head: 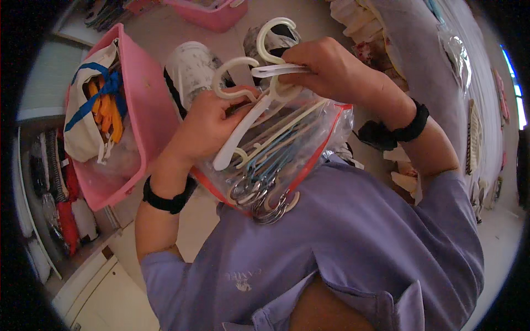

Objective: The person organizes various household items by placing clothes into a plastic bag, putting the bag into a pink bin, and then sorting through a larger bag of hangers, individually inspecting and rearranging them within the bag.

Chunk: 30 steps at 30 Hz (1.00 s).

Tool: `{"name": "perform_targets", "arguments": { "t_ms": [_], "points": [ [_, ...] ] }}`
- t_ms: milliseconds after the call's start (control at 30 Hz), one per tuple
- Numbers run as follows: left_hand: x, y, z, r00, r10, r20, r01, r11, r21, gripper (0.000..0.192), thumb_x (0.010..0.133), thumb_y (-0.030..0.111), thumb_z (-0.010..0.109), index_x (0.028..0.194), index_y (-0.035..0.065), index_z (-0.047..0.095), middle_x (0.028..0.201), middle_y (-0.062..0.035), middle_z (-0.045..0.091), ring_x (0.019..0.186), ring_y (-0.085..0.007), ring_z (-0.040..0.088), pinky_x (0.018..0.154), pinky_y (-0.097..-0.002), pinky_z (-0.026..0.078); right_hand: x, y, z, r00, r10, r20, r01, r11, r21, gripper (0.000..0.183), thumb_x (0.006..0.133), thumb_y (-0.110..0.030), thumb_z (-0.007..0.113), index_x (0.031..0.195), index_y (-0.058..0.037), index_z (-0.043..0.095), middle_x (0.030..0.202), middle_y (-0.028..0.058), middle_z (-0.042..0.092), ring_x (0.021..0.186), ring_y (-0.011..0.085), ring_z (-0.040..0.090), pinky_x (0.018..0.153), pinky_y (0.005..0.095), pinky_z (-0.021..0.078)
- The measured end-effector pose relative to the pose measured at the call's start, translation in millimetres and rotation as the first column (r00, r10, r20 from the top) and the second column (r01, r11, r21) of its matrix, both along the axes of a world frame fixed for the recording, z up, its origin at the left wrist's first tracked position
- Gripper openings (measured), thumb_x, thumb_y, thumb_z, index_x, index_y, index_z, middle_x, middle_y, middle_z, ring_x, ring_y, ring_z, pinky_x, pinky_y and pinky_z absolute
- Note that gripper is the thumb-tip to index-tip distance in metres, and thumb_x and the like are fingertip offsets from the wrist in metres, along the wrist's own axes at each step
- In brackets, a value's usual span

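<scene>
My left hand (211, 124) grips a white plastic clothes hanger (240, 138) near its hook, one arm slanting down toward me. In my right hand (327, 68) is another pale plastic hanger (275, 70), its hook curving upward beside the fingers. The two hangers overlap between my hands. Below them, against my shirt, rests a clear plastic bag (331, 134) with red edging. Inside it are several cream and blue hangers (275, 147). Metal hooks (269, 211) bunch at the bag's near end, some sticking out. My fingers hide parts of both held hangers.
A pink plastic tub (155, 103) stands at my left, with a canvas bag (78, 142) holding orange fabric. Another pink tub (213, 14) is ahead. Clothes (64, 198) fill a space far left. A grey-covered surface (422, 62) runs along my right. My shoes (192, 68) are below.
</scene>
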<state>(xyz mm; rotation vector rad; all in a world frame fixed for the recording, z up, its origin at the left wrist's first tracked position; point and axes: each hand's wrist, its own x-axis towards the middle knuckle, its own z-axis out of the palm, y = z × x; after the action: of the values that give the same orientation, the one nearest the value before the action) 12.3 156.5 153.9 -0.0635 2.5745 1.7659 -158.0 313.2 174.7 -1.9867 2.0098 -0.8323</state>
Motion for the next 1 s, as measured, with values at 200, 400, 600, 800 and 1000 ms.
{"name": "perform_targets", "arguments": {
  "t_ms": [200,400,600,800,1000],
  "points": [
    [5,-1,4,0.996,-0.088,-0.009,0.087,0.991,-0.102,0.019,0.078,0.006,0.057,0.097,0.0013,0.059,0.084,-0.0121,0.062,0.07,-0.0219,0.06,0.065,-0.0299,0.046,9,3,-3,0.997,-0.039,-0.07,0.047,0.992,0.117,0.015,0.071,-0.006,0.062,0.076,0.0,0.05,0.066,0.0163,0.051,0.063,0.0362,0.052,0.054,0.0399,0.0415],
    [9,-2,3,0.986,-0.143,0.091,0.151,0.984,-0.091,0.033,0.076,0.011,0.064,0.107,0.0017,0.056,0.092,-0.011,0.063,0.082,-0.0146,0.06,0.075,-0.0269,0.047,16,7,0,0.983,-0.076,-0.169,0.071,0.997,-0.04,0.015,0.069,-0.008,0.061,0.079,-0.0038,0.051,0.07,0.014,0.056,0.067,0.0346,0.057,0.055,0.0412,0.0446],
    [7,3,-16,0.995,-0.065,-0.073,0.064,0.998,-0.015,0.028,0.076,0.01,0.059,0.103,0.005,0.058,0.089,-0.013,0.062,0.078,-0.0258,0.06,0.072,-0.0326,0.046,11,9,-4,0.998,-0.057,0.007,0.057,0.998,-0.041,0.017,0.067,-0.007,0.062,0.079,-0.0021,0.052,0.071,0.0149,0.056,0.068,0.0353,0.056,0.056,0.039,0.0451],
    [2,-2,-2,0.972,-0.194,-0.134,0.176,0.975,-0.132,0.027,0.079,0.011,0.058,0.105,0.005,0.057,0.094,-0.0105,0.061,0.085,-0.0218,0.059,0.076,-0.0301,0.045,16,10,-7,0.998,-0.058,-0.03,0.058,0.998,0.022,0.02,0.066,-0.005,0.066,0.08,0.0001,0.053,0.072,0.0171,0.055,0.068,0.0366,0.054,0.056,0.0378,0.0431],
    [8,0,-1,0.971,-0.039,0.235,0.017,0.996,0.093,0.022,0.085,0.012,0.055,0.106,0.0024,0.057,0.103,-0.0059,0.06,0.095,-0.0127,0.055,0.081,-0.0251,0.044,11,6,12,0.997,-0.065,0.049,0.063,0.997,0.054,0.017,0.07,-0.008,0.066,0.082,-0.0005,0.057,0.07,0.0156,0.055,0.065,0.0327,0.055,0.055,0.0353,0.0431]
  ]
}}
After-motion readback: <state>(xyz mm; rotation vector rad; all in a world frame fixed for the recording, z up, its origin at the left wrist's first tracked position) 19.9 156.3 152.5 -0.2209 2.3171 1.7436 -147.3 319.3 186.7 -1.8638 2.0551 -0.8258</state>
